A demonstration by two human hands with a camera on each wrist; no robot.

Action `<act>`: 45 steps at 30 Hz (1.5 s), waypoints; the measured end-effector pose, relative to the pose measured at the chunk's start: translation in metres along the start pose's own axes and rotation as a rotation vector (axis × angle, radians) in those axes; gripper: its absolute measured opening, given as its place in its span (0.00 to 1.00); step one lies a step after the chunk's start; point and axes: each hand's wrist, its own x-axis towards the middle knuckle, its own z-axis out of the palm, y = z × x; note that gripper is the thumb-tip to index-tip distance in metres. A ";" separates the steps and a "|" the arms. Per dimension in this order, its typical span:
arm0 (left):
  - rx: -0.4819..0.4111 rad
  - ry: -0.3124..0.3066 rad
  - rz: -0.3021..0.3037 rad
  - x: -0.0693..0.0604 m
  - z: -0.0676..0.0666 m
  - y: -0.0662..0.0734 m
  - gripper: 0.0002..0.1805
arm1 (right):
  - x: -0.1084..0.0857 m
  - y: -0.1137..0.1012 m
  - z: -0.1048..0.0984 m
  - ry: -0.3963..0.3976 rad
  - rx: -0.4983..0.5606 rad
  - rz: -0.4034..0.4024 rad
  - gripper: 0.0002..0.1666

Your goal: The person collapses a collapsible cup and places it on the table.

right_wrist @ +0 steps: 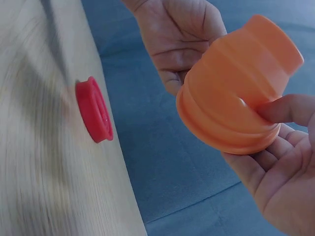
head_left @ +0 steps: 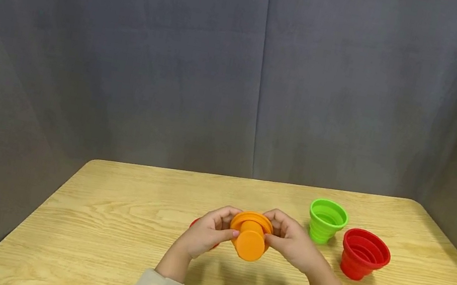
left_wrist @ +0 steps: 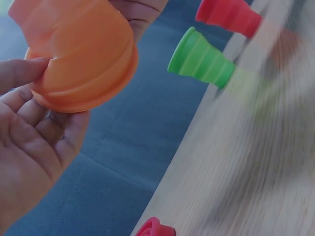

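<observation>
Both hands hold an orange collapsible cup (head_left: 251,241) above the table, its base turned toward me and its rim facing away. My left hand (head_left: 206,233) grips the left side, thumb on the wall and fingers at the rim. On the opposite side my right hand (head_left: 294,242) pinches it the same way. In the right wrist view the orange wall (right_wrist: 231,93) is dented under the thumb and partly extended. A flattened red collapsible cup (right_wrist: 94,110) lies on the table, mostly hidden behind my left hand in the head view.
To the right on the wooden table (head_left: 106,223) stand an expanded green collapsible cup (head_left: 326,222) and an expanded red collapsible cup (head_left: 364,255), both upright. A grey curtain (head_left: 196,66) hangs behind the table's far edge.
</observation>
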 end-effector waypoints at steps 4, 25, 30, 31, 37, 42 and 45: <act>0.047 0.006 -0.041 0.001 0.001 0.003 0.17 | 0.000 -0.002 -0.002 -0.025 -0.035 0.023 0.12; 0.420 0.294 -0.089 0.006 0.015 0.014 0.09 | 0.006 -0.013 0.011 0.201 -0.504 0.042 0.12; 0.471 0.245 -0.080 0.007 0.013 0.007 0.12 | 0.005 -0.015 0.011 0.229 -0.571 0.051 0.11; 0.464 0.234 -0.082 0.007 0.013 0.008 0.12 | 0.004 -0.014 0.010 0.230 -0.575 0.051 0.11; 0.412 0.137 -0.102 0.003 0.017 0.026 0.12 | -0.003 -0.009 0.000 0.118 -0.408 0.024 0.12; 0.175 0.014 -0.069 -0.002 0.002 0.007 0.12 | -0.008 -0.008 -0.004 -0.029 -0.209 -0.010 0.11; 0.016 -0.063 -0.019 -0.006 -0.002 0.003 0.14 | -0.010 -0.008 -0.007 -0.104 -0.100 -0.044 0.12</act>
